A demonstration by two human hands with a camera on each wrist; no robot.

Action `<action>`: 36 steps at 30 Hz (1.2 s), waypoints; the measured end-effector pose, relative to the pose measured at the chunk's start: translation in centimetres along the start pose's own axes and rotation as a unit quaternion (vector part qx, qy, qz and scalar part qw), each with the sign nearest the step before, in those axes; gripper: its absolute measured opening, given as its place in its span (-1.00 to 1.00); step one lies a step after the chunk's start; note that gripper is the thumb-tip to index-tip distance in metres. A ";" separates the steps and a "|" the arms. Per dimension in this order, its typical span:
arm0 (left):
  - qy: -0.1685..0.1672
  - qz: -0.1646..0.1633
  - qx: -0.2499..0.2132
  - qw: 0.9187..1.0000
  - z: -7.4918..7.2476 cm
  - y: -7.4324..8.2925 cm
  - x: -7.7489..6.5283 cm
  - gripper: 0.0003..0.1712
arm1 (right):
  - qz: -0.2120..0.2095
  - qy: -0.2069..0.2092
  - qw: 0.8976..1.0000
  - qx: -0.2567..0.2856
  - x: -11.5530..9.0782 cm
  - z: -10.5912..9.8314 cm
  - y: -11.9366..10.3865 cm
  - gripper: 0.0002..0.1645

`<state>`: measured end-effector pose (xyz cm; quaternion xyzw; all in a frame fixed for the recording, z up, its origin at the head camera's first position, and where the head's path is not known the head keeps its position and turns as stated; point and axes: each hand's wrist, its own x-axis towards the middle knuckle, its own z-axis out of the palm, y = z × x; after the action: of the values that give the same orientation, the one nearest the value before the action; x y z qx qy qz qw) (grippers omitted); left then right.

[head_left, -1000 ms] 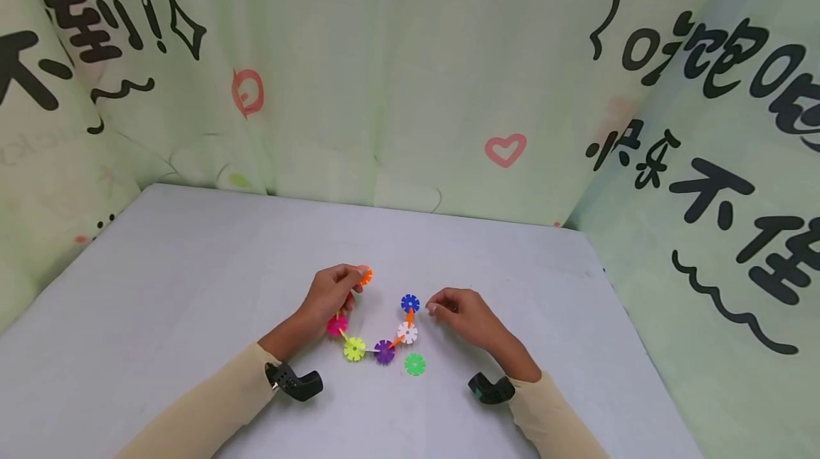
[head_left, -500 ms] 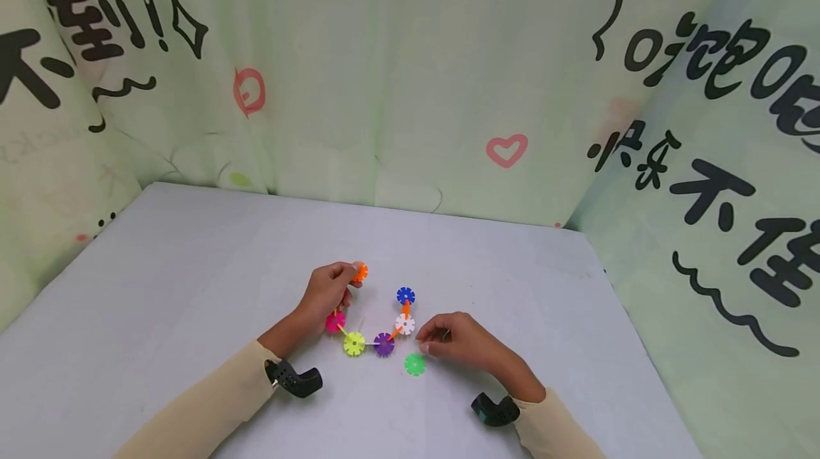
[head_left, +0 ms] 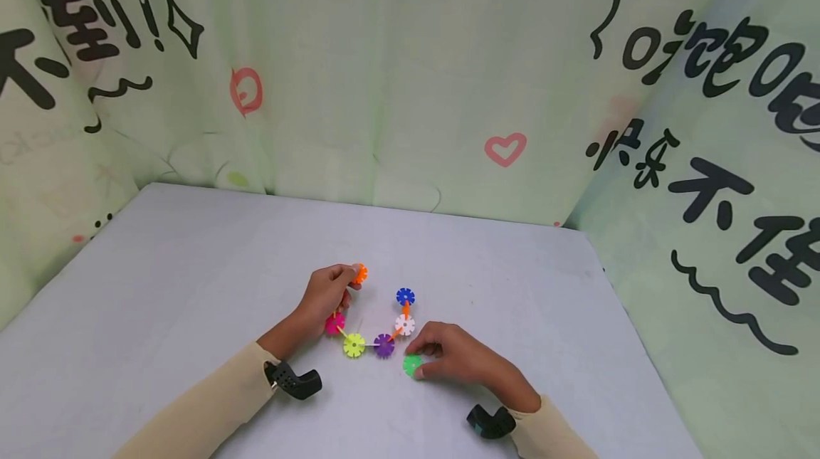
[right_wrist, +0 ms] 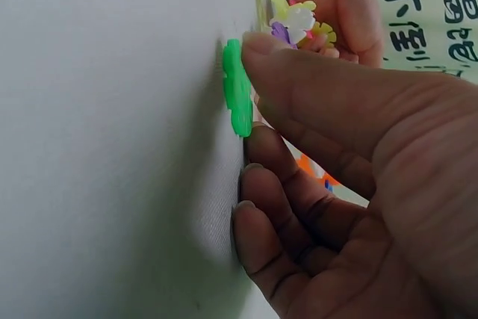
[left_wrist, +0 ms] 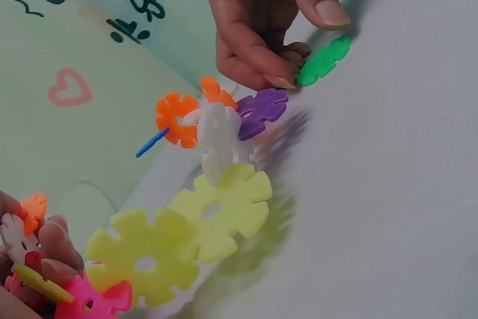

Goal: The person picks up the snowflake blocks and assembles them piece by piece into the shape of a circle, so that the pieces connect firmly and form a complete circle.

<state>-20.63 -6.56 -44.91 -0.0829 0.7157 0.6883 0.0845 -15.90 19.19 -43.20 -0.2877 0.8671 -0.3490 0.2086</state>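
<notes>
A curved chain of slotted plastic snowflake discs lies between my hands. In the head view its orange disc (head_left: 361,273) is at the thumb and fingertips of my left hand (head_left: 328,293), which grips that end of the chain. From there it runs through a pink disc (head_left: 334,323), a yellow disc (head_left: 354,345), a purple disc (head_left: 384,345) and a white disc (head_left: 405,324) to a blue disc (head_left: 406,296). My right hand (head_left: 451,354) pinches a loose green snowflake disc (right_wrist: 237,89) by its edges, thumb on one side and index finger opposite, low over the table.
The white table (head_left: 256,238) extends around both hands, with a pale green printed curtain (head_left: 384,75) behind it and at the sides. A black wrist camera (head_left: 295,379) is strapped to the left wrist, another wrist camera (head_left: 490,421) to the right.
My right hand has come down from beside the blue disc to the green disc and taken hold of its edges. My left hand has shifted slightly left, still holding the chain.
</notes>
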 end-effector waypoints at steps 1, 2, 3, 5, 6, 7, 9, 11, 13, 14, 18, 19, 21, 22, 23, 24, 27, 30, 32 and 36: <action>0.000 -0.001 0.001 1.000 0.0 0.0 0.0 -0.66 | 0.000 -0.003 1.000 -0.008 0.1 0.0 -0.1 -0.70; -0.001 -0.002 0.002 1.000 0.0 0.0 0.0 -0.66 | 0.001 -0.006 1.000 -0.015 0.1 0.0 -0.2 -0.68; -0.002 -0.002 0.002 1.000 0.0 0.0 -0.1 -0.66 | 0.001 -0.009 1.000 -0.023 0.2 0.1 -0.2 -0.68; -0.001 -0.005 0.003 1.000 0.0 0.0 -0.1 -0.66 | 0.004 -0.014 0.999 -0.037 0.3 0.1 -0.4 -0.68; 0.000 -0.004 0.004 1.000 0.0 0.0 -0.1 -0.66 | 0.007 -0.015 0.999 -0.045 0.3 0.1 -0.4 -0.68; 0.000 -0.003 0.004 1.000 0.1 0.0 -0.1 -0.66 | 0.009 -0.016 0.999 -0.049 0.3 0.1 -0.5 -0.69; -0.001 -0.003 0.005 1.000 0.1 0.0 -0.1 -0.65 | 0.016 -0.013 0.998 -0.053 0.3 0.2 -0.6 -0.69; -0.001 -0.002 0.005 1.000 0.2 0.0 -0.1 -0.65 | 0.023 -0.007 0.998 -0.052 0.3 0.2 -0.7 -0.68; -0.002 -0.002 0.005 1.000 0.2 0.1 -0.1 -0.65 | 0.027 0.001 0.999 -0.047 0.3 0.3 -0.8 -0.66; -0.001 -0.003 0.006 1.000 0.2 0.2 -0.1 -0.65 | 0.030 0.004 0.999 -0.040 0.4 0.4 -0.8 -0.66; -0.001 0.000 0.002 1.000 0.2 0.1 -0.1 -0.65 | 0.034 0.011 0.999 -0.017 0.5 0.5 -0.7 -0.68; -0.002 0.003 -0.001 1.000 0.3 0.1 -0.1 -0.65 | 0.034 0.012 0.999 -0.012 0.5 0.6 -0.7 -0.69; -0.004 0.005 -0.008 1.000 0.3 0.0 -0.1 -0.64 | 0.032 0.012 0.999 -0.009 0.6 0.6 -0.7 -0.71; -0.007 0.009 -0.011 1.000 0.3 0.0 -0.1 -0.64 | 0.029 0.013 0.999 -0.009 0.6 0.6 -0.7 -0.72; -0.009 0.011 -0.013 1.000 0.3 0.1 -0.1 -0.63 | 0.025 0.014 1.000 -0.010 0.6 0.5 -0.7 -0.74; -0.012 0.012 -0.012 1.000 0.3 0.1 -0.1 -0.64 | 0.022 0.015 1.000 -0.011 0.6 0.5 -0.7 -0.75; -0.016 0.010 -0.006 1.000 0.4 0.1 -0.2 -0.65 | 0.016 0.011 1.000 -0.010 0.6 0.3 -0.7 -0.79; -0.018 0.005 0.000 1.000 0.3 0.2 -0.2 -0.65 | 0.003 0.006 1.000 -0.010 0.6 0.1 -0.7 -0.81; -0.020 0.002 0.001 1.000 0.3 0.2 -0.2 -0.65 | -0.005 0.006 1.000 -0.011 0.5 0.0 -0.7 -0.82; -0.030 0.001 0.002 1.000 0.2 0.1 -0.3 -0.62 | -0.013 0.013 1.000 -0.010 0.4 -0.4 -1.0 -0.83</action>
<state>-20.35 -6.31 -44.79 -0.0616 0.7145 0.6889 0.1056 -16.10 18.56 -42.27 -0.2961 0.8693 -0.3470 0.1902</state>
